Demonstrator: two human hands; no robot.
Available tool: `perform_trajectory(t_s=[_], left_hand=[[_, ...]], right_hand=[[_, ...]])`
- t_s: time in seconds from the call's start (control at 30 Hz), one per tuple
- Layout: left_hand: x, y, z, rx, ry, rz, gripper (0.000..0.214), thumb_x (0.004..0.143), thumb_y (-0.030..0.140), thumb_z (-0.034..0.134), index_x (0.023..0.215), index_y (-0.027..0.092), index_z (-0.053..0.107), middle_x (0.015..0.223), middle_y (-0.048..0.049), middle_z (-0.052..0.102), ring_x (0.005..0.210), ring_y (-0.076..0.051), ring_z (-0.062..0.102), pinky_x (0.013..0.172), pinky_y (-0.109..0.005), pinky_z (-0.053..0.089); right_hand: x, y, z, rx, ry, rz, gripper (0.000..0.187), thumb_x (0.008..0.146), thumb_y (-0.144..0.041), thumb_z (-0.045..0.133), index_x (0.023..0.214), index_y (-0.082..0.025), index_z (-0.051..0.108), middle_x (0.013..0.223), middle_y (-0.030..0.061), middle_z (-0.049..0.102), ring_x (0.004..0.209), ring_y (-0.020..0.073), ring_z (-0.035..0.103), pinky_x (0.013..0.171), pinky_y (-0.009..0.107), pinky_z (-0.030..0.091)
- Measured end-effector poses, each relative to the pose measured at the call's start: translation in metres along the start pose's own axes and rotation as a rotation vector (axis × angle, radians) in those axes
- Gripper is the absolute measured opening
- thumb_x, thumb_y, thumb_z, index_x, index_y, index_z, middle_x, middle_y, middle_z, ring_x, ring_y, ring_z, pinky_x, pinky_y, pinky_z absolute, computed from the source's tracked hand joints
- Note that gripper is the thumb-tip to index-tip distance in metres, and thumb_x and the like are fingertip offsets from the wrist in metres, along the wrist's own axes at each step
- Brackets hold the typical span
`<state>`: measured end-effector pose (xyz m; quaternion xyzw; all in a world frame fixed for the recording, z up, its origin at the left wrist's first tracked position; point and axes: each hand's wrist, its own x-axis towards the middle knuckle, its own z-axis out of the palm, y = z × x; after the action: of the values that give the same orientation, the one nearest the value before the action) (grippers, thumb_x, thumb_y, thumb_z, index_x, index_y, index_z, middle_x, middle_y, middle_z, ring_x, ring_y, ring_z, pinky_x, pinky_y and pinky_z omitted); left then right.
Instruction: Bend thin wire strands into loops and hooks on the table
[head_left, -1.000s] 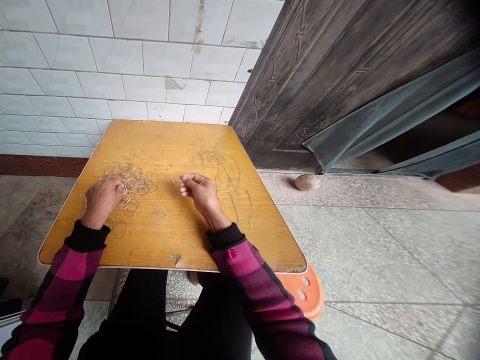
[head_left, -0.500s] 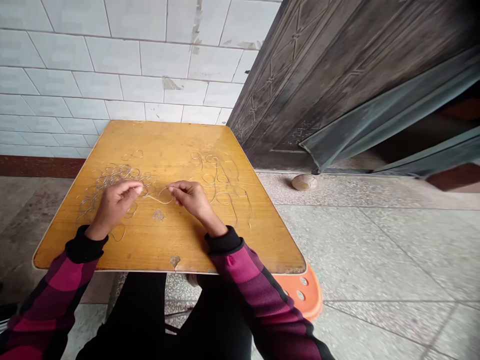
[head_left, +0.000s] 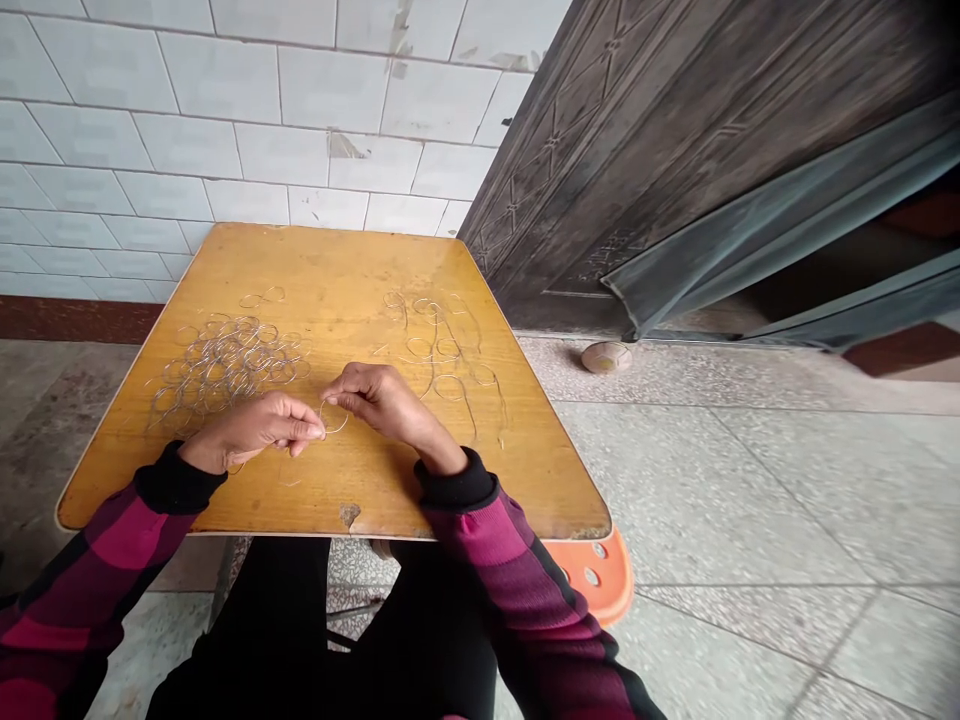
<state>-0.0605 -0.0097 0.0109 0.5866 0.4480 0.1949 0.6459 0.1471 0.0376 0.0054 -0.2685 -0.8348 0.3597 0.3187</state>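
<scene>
Between my two hands a thin wire (head_left: 339, 430) bends into a small loop above the wooden table (head_left: 420, 490). My left hand (head_left: 271, 428) pinches its lower end between thumb and forefinger. The upper end sits in the closed fingertips of my right hand (head_left: 375, 395). Left of my hands lies a tangled pile of curled wire pieces (head_left: 232, 360), partly behind my left hand. Several longer curled wires (head_left: 442, 350) are spread out on the right half of the table.
A single curled wire (head_left: 262, 297) lies beyond the pile. The table's far edge meets a white tiled wall (head_left: 330, 80). An orange stool (head_left: 607, 580) shows under the right corner. A dark carved wooden door (head_left: 600, 150) and a rounded stone-like object (head_left: 606, 357) are to the right.
My left hand has moved right and toward me, away from the pile, and my hands are closer together. The wire between them is now bent into a tighter loop. The view has shifted slightly.
</scene>
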Motion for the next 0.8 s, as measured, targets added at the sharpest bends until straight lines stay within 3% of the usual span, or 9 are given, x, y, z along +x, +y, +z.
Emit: perform_trajectory(t_s=[0.2,0.5,0.57,0.63,0.73,0.8], left_hand=[[0.003,0.003,0.002,-0.019,-0.044,-0.044,0.034,0.074,0.039,0.064,0.051,0.017,0.053,0.047,0.0034,0.043,0.047,-0.008,0.033,0.050,-0.026,0.022],[0.008,-0.003,0.006,-0.021,-0.085,-0.066,0.029,0.070,0.035,0.064,0.049,0.017,0.054,0.045,0.0033,0.043,0.045,-0.008,0.032,0.048,-0.026,0.022],[0.011,-0.006,0.009,-0.069,-0.035,-0.031,0.024,0.068,0.033,0.066,0.052,0.017,0.058,0.046,0.0032,0.045,0.046,-0.008,0.033,0.048,-0.025,0.023],[0.013,-0.008,0.012,-0.162,0.065,0.035,0.020,0.066,0.033,0.067,0.057,0.017,0.061,0.049,0.0026,0.049,0.047,-0.007,0.035,0.047,-0.024,0.024],[0.017,-0.009,0.012,-0.347,0.291,0.166,0.016,0.065,0.032,0.069,0.063,0.016,0.063,0.060,0.0006,0.055,0.052,-0.008,0.040,0.048,-0.023,0.027],[0.018,-0.009,0.009,-0.455,0.446,0.254,0.014,0.064,0.029,0.071,0.068,0.017,0.064,0.069,-0.0005,0.059,0.059,-0.008,0.045,0.050,-0.022,0.031]], right_hand=[[-0.002,-0.003,-0.002,-0.044,-0.074,-0.067,0.022,0.092,-0.025,0.055,0.086,-0.023,0.076,0.080,0.0030,0.067,0.072,0.0130,0.058,0.073,0.027,0.045],[-0.002,-0.005,0.000,-0.019,-0.123,-0.101,0.024,0.094,-0.030,0.053,0.087,-0.024,0.076,0.075,0.0022,0.063,0.067,0.0120,0.056,0.068,0.026,0.043],[-0.001,-0.004,0.002,-0.004,-0.071,-0.061,0.020,0.091,-0.032,0.058,0.087,-0.023,0.076,0.078,0.0024,0.064,0.070,0.0125,0.057,0.070,0.027,0.044],[0.000,-0.002,0.003,0.009,0.062,0.015,0.018,0.089,-0.036,0.062,0.092,-0.023,0.075,0.080,0.0030,0.066,0.073,0.0136,0.058,0.072,0.027,0.045],[0.001,0.001,0.004,0.048,0.312,0.114,0.026,0.090,-0.042,0.059,0.102,-0.022,0.072,0.086,0.0047,0.066,0.074,0.0144,0.058,0.071,0.028,0.047],[0.000,0.000,0.007,0.034,0.401,0.114,0.027,0.092,-0.042,0.056,0.101,-0.021,0.071,0.090,0.0057,0.067,0.076,0.0151,0.059,0.072,0.029,0.047]])
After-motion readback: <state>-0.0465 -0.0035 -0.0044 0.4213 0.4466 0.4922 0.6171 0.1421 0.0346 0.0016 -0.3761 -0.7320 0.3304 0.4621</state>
